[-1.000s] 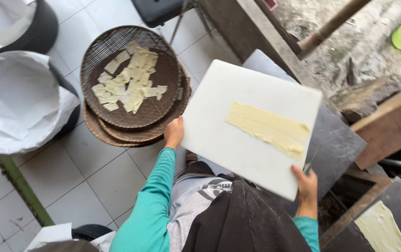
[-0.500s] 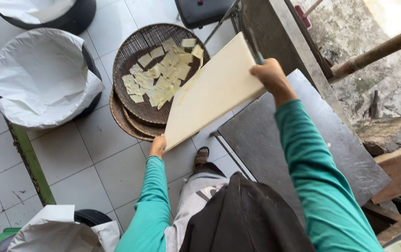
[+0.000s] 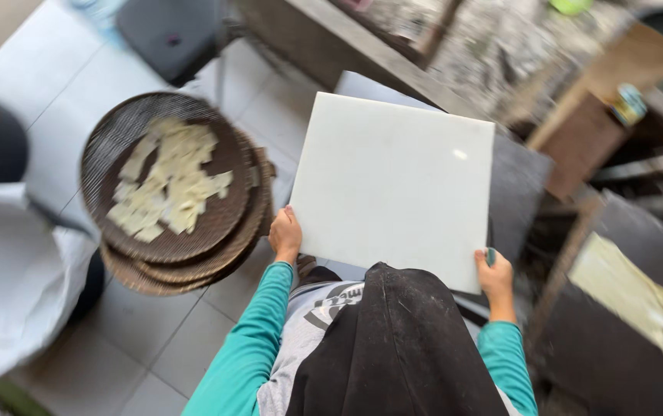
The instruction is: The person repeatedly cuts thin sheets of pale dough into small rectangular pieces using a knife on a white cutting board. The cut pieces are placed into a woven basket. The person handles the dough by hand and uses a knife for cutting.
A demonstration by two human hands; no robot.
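The white board (image 3: 393, 185), a smooth, square, faintly glossy slab with crisp straight edges, is held flat in front of the person's body, its top bare. The left hand (image 3: 286, 235) is closed on the board's near left edge, fingers curled under it; the right hand (image 3: 493, 273) is clamped on the near right corner, thumb on top. Teal sleeves (image 3: 258, 339) run back to a dark apron (image 3: 393, 347). Just left of the board, near the left hand but apart from it, a stack of round woven trays (image 3: 231, 231) in dark brown basketwork sits over the floor, the top one holding a loose heap of pale, flat, roughly rectangular cut pieces (image 3: 166, 185). Open pale floor tiles (image 3: 139, 331) lie between the trays and a white sack (image 3: 15, 285) bulging at the left edge. Under the board a dark grey slab table (image 3: 520, 181) shows at its right side. To the right, another dark surface carries a pale sheet of dough (image 3: 640, 300). Beyond stands rough wooden furniture (image 3: 578, 146), blurred.
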